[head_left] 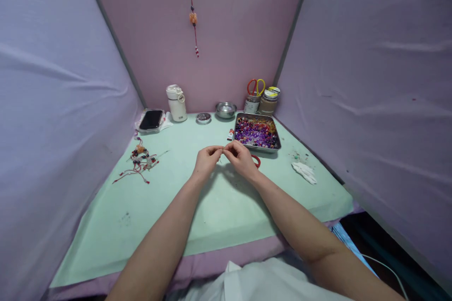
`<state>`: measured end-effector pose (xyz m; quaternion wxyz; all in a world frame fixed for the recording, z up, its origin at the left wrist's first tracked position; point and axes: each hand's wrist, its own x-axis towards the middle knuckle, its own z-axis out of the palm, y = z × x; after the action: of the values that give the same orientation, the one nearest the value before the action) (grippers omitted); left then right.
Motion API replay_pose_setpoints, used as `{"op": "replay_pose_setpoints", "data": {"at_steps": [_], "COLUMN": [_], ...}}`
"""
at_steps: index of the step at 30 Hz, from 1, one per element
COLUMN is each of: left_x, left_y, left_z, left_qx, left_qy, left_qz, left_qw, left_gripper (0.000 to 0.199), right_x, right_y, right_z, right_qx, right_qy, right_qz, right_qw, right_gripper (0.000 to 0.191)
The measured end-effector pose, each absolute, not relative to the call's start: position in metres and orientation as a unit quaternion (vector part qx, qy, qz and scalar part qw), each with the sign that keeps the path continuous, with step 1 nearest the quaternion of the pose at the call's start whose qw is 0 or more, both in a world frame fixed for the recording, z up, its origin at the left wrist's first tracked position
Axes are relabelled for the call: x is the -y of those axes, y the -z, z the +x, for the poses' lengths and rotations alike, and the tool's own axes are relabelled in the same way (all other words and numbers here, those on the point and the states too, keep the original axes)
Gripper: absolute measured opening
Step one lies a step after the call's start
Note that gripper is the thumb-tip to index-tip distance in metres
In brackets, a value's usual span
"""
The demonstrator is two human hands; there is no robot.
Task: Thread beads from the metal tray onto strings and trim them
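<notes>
My left hand and my right hand meet fingertip to fingertip above the middle of the table. Both are closed in a pinch. What they hold is too small to make out, though a thin, dark, thread-like end shows just under the left fingers. A red loop, perhaps a scissors handle, lies beside my right hand and is partly hidden by it. Behind that hand stands a metal tray full of purple, red and dark beads.
Beaded red cords lie at the left, near a phone and a white bottle. At the back are a round tin, a metal bowl, scissors in a can and a jar. A white glove lies right.
</notes>
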<state>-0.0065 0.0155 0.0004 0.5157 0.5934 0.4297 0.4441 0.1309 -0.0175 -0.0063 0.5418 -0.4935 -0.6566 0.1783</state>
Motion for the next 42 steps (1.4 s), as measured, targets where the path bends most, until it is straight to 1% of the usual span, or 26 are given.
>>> {"op": "replay_pose_setpoints", "data": {"at_steps": [5,13,19,24,27,30,33,38,42], "left_x": [-0.016,-0.019,-0.018,-0.019,-0.019,-0.019,-0.018,-0.018,-0.02], "left_y": [-0.003,-0.004,-0.01,-0.01,-0.006,-0.003,-0.002,-0.003,-0.002], "left_z": [-0.007,-0.008,-0.011,-0.014,-0.013,-0.012,-0.013,-0.014,-0.014], "left_qx": [-0.425,-0.425,-0.396,-0.403,-0.397,-0.397,-0.401,-0.409,-0.426], "left_qy": [-0.474,-0.5,-0.482,-0.449,-0.423,-0.403,-0.408,-0.428,-0.427], "left_qz": [0.575,0.539,0.49,0.517,0.544,0.569,0.591,0.628,0.657], "left_qw": [0.514,0.529,0.609,0.608,0.606,0.596,0.568,0.506,0.451], "left_gripper": [0.027,0.028,0.029,0.03,0.028,0.027,0.025,0.022,0.019], "right_x": [0.013,0.016,0.017,0.016,0.015,0.015,0.015,0.014,0.014], "right_y": [0.012,0.009,0.009,0.01,0.009,0.009,0.009,0.01,0.009], "right_z": [0.131,0.13,0.13,0.131,0.131,0.132,0.133,0.135,0.134], "right_qx": [0.611,0.638,0.614,0.602,0.604,0.626,0.641,0.663,0.665], "right_qy": [-0.237,-0.243,-0.264,-0.271,-0.248,-0.226,-0.211,-0.201,-0.202], "right_qz": [-0.5,-0.495,-0.5,-0.498,-0.492,-0.482,-0.486,-0.489,-0.492], "right_qw": [0.565,0.538,0.551,0.563,0.576,0.57,0.556,0.529,0.524], "right_gripper": [0.013,0.01,0.01,0.012,0.019,0.017,0.013,0.017,0.015]}}
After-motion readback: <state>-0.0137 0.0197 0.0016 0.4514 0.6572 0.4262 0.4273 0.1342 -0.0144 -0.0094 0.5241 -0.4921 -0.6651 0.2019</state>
